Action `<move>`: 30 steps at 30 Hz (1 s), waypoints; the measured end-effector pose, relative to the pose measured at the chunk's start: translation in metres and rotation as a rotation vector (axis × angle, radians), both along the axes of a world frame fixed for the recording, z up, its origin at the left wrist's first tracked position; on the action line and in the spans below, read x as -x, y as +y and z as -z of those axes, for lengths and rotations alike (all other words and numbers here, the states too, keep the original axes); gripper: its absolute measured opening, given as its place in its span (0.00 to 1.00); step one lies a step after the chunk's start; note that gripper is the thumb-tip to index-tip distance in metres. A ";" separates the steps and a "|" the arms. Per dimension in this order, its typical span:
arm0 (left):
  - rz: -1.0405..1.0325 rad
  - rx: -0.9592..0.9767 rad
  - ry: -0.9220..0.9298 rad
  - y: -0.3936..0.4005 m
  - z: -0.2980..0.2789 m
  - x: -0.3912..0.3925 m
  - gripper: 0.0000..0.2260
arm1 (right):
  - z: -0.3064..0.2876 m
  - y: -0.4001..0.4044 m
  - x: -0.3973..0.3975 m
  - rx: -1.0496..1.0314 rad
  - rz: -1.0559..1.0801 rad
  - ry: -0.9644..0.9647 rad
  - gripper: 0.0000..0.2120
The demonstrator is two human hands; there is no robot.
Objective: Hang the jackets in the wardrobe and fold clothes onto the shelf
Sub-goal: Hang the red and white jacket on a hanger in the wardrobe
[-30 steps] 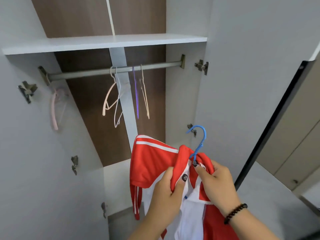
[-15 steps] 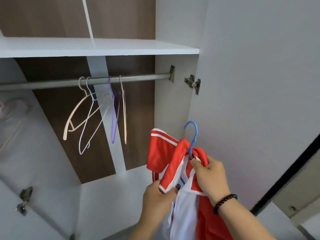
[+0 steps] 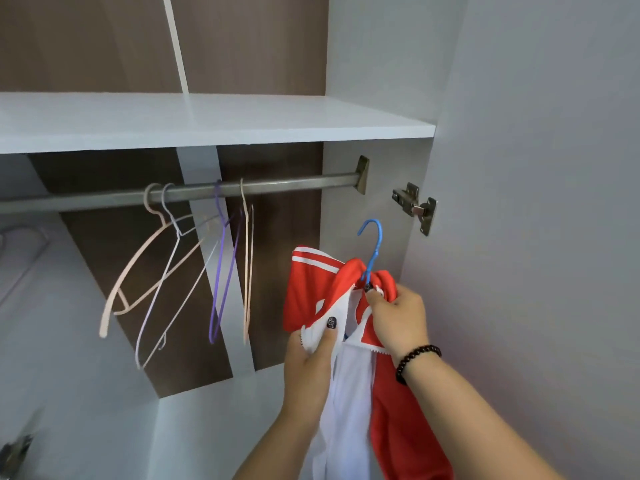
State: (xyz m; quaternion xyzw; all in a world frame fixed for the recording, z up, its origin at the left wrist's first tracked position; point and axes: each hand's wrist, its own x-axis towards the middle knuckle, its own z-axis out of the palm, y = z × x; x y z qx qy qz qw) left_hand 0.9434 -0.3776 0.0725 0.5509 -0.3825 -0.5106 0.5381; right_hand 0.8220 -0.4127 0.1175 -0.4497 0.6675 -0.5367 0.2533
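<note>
The step in hand looks like hanging: a red jacket [image 3: 313, 289] already sits on a blue hanger [image 3: 373, 251], held up in front of the open wardrobe, below the rail [image 3: 277, 189] and toward its right end. The right hand [image 3: 398, 317] pinches the hanger's neck together with the collar, fingers curled round them; the left hand [image 3: 310, 355] grips the jacket's front edge by the white lining, thumb pressed on the cloth. The next move, as I judge it, calls for lifting the hook above the rail and setting it down over the bar. Free rail shows between the bracket [image 3: 362, 174] and the nearest of the empty hangers [image 3: 247, 265], which hang further left. The shelf [image 3: 207, 123] lies close above the rail, so the hook has little height to clear. The side wall and a door hinge [image 3: 415, 207] stand just to the right, which limits swing that way.
</note>
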 end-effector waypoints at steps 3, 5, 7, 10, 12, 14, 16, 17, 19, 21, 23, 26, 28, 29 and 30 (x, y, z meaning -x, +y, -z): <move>0.043 0.079 -0.008 -0.036 -0.002 -0.007 0.23 | -0.005 -0.043 -0.002 -0.005 0.009 0.003 0.13; 0.121 0.129 -0.089 -0.063 -0.003 -0.012 0.38 | -0.011 -0.072 -0.004 -0.014 0.009 -0.004 0.14; 0.217 0.128 -0.192 -0.090 -0.005 -0.018 0.49 | -0.018 -0.102 -0.008 -0.026 0.007 0.002 0.14; 0.260 0.137 -0.290 -0.131 -0.005 -0.031 0.53 | -0.028 -0.145 -0.017 -0.016 -0.016 0.040 0.17; 0.209 0.172 -0.356 -0.156 -0.004 -0.040 0.46 | -0.033 -0.169 -0.026 -0.006 -0.031 0.067 0.18; 0.142 0.187 -0.380 -0.176 -0.004 -0.048 0.35 | -0.035 -0.190 -0.034 0.006 -0.034 0.078 0.19; 0.112 0.169 -0.372 -0.191 -0.003 -0.055 0.30 | -0.035 -0.206 -0.040 -0.001 -0.029 0.092 0.20; 0.117 0.152 -0.362 -0.196 -0.001 -0.058 0.29 | -0.034 -0.213 -0.043 -0.010 -0.027 0.104 0.20; 0.137 0.127 -0.362 -0.202 0.002 -0.064 0.29 | -0.030 -0.225 -0.049 -0.035 -0.031 0.113 0.19; 0.152 0.104 -0.379 -0.204 0.004 -0.069 0.27 | -0.027 -0.235 -0.053 -0.067 -0.034 0.121 0.19; 0.157 0.079 -0.359 -0.208 0.008 -0.076 0.22 | -0.025 -0.243 -0.057 -0.084 -0.030 0.129 0.19; 0.139 0.038 -0.380 -0.211 0.017 -0.086 0.21 | -0.016 -0.248 -0.061 -0.101 -0.045 0.181 0.18; 0.156 -0.003 -0.434 -0.209 0.021 -0.090 0.24 | -0.006 -0.246 -0.062 -0.104 -0.068 0.228 0.17; 0.160 -0.023 -0.464 -0.207 0.023 -0.091 0.27 | -0.003 -0.243 -0.062 -0.098 -0.074 0.255 0.16; 0.159 -0.041 -0.484 -0.205 0.025 -0.090 0.29 | -0.001 -0.242 -0.061 -0.093 -0.078 0.292 0.15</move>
